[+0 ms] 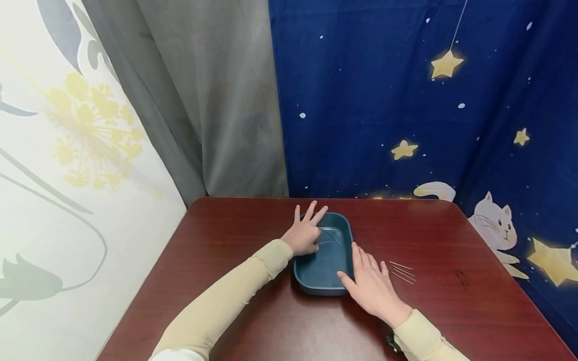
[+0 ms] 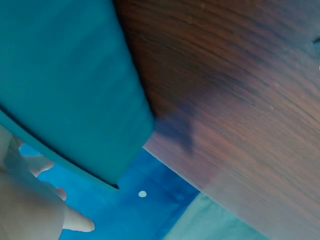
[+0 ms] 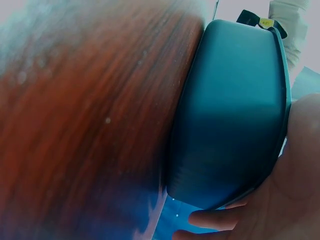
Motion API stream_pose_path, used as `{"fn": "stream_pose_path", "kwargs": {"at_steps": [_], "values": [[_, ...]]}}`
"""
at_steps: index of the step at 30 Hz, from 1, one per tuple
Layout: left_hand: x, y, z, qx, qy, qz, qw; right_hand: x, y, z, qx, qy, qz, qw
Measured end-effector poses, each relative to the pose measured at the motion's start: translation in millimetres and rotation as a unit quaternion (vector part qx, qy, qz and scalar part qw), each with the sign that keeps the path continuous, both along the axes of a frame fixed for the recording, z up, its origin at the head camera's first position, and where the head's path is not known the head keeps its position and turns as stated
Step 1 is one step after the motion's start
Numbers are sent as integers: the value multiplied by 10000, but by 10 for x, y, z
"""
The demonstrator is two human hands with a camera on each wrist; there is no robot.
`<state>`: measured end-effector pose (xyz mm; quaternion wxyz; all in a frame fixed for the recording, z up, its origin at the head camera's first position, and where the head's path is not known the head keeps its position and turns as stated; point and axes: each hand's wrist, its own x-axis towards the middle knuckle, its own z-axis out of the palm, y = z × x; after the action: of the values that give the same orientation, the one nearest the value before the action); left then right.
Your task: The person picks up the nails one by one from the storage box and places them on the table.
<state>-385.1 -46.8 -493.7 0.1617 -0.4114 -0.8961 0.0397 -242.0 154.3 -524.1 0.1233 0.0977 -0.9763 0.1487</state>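
A dark teal rectangular tray stands on the table. My left hand reaches over its left wall, thumb and index finger pinched together at one end of a thin needle, the other fingers spread. Another needle lies on the tray floor close by. Along the tray's right rim rests my right hand, its fingers fairly straight and its thumb over the edge. Both wrist views show the tray's outer wall, with the left fingertips hidden behind it.
Several needles lie side by side on the reddish-brown table, right of my right hand. Behind the table hang a grey curtain and a blue star-patterned curtain. A patterned white surface borders the left side.
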Motion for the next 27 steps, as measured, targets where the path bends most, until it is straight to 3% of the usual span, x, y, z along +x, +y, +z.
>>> {"fn": "stream_pose_path", "kwargs": {"at_steps": [13, 20, 27], "values": [[280, -111, 153, 293, 296, 164, 9990, 0, -1, -7, 32, 49, -4, 10000], [361, -258, 240, 583, 409, 206, 9973, 8, -6, 0, 15, 1, -38, 10000], [427, -402, 248, 760, 416, 272, 9959, 14, -11, 3, -30, -31, -40, 10000]]}}
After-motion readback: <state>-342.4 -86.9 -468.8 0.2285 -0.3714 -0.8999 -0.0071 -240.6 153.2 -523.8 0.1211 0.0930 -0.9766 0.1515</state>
